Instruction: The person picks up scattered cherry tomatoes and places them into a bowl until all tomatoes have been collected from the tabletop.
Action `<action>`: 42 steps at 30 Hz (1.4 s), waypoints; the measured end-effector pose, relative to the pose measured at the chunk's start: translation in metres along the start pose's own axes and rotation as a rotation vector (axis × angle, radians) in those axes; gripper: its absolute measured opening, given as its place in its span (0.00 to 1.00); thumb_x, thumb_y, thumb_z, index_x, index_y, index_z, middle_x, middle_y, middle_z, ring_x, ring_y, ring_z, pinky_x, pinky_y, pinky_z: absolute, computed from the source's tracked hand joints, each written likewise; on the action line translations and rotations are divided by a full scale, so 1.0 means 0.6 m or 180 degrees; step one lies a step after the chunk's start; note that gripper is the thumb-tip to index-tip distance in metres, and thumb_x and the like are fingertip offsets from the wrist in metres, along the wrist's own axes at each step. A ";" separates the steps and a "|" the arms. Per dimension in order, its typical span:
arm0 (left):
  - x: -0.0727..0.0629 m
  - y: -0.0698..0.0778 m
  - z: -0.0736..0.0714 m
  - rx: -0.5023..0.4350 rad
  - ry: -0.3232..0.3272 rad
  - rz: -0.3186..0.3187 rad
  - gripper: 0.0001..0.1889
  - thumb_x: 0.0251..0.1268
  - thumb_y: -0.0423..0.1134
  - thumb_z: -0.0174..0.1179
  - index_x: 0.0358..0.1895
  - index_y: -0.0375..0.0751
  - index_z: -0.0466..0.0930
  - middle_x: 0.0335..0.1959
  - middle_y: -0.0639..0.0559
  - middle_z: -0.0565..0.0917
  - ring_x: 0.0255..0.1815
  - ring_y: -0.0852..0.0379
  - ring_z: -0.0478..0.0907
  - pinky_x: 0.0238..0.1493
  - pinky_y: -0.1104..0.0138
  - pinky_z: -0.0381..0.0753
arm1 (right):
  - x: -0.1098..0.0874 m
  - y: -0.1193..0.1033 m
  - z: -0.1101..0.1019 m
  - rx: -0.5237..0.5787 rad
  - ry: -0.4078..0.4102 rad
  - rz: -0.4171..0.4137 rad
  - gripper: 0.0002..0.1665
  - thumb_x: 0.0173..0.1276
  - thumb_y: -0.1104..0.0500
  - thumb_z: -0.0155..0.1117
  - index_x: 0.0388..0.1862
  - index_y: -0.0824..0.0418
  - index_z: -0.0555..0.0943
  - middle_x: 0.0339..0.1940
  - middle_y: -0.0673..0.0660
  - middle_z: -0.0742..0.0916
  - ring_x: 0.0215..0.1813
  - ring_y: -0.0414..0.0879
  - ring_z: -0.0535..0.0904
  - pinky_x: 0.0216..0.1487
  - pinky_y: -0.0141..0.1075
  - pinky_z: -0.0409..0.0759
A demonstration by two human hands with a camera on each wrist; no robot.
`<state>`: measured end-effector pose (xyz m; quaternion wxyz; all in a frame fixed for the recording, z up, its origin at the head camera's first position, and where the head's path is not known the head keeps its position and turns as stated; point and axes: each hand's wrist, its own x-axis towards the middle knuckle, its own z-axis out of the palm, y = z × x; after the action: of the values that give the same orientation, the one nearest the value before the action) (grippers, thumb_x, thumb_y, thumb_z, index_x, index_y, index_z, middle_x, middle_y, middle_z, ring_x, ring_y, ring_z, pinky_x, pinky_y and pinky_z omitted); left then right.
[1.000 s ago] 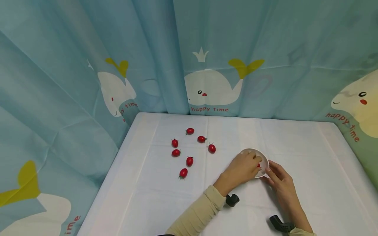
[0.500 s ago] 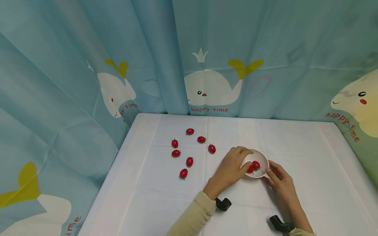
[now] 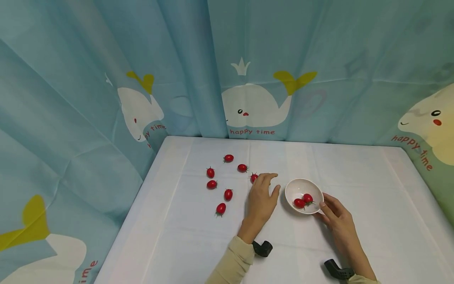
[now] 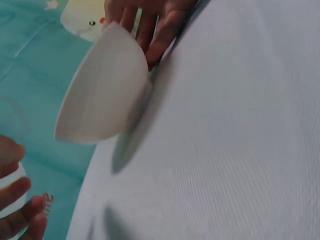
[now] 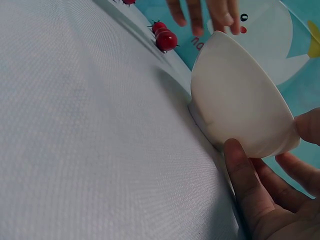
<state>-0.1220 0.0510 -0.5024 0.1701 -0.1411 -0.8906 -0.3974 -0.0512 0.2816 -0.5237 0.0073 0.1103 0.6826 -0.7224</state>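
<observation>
A white bowl [image 3: 294, 189] with two cherry tomatoes [image 3: 307, 198] inside stands right of the table's middle. My right hand [image 3: 338, 221] holds its right side, thumb at the rim and fingers low on the outer wall, as the right wrist view shows of the bowl [image 5: 240, 95]. Left of the bowl, my left hand [image 3: 261, 199] hovers with loosely bent fingers and nothing in them. Its fingers are beside a cherry tomato [image 3: 253, 177], which they partly cover in the head view.
Several more cherry tomatoes [image 3: 228, 194] lie scattered on the left half of the white-covered table [image 3: 184, 236]. A blue curtain [image 3: 191, 59] with whale prints hangs behind and along the left side. Black wrist mounts [image 3: 263, 249] sit on both wrists.
My left hand has come out of the bowl, leaving two cherry tomatoes visible there, and moved left toward the scattered ones. The right hand and bowl have stayed put.
</observation>
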 end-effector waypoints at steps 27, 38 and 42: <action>0.001 -0.051 0.002 0.0513 0.0114 -0.0910 0.23 0.72 0.42 0.68 0.68 0.47 0.79 0.62 0.48 0.79 0.54 0.47 0.85 0.43 0.58 0.85 | 0.000 0.000 0.000 -0.0086 0.0011 0.0015 0.36 0.82 0.56 0.59 0.80 0.69 0.60 0.58 0.34 0.78 0.56 0.21 0.79 0.50 0.22 0.84; 0.001 -0.059 0.002 0.0589 0.0066 -0.0848 0.20 0.69 0.38 0.70 0.63 0.49 0.82 0.61 0.48 0.80 0.57 0.48 0.84 0.48 0.57 0.86 | 0.000 0.000 0.000 -0.0163 0.0013 0.0009 0.37 0.82 0.54 0.58 0.80 0.69 0.60 0.58 0.34 0.78 0.55 0.21 0.79 0.49 0.21 0.83; 0.000 -0.062 0.002 0.0570 0.0064 -0.0862 0.20 0.68 0.35 0.70 0.61 0.50 0.83 0.60 0.48 0.81 0.57 0.48 0.85 0.48 0.58 0.87 | 0.000 0.001 -0.001 -0.0162 0.0003 0.0002 0.37 0.82 0.54 0.59 0.80 0.68 0.60 0.58 0.34 0.78 0.56 0.21 0.79 0.49 0.21 0.83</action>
<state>-0.1367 0.0281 -0.5275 0.1359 -0.0001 -0.9316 -0.3371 -0.0513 0.2820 -0.5242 0.0100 0.1107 0.7007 -0.7047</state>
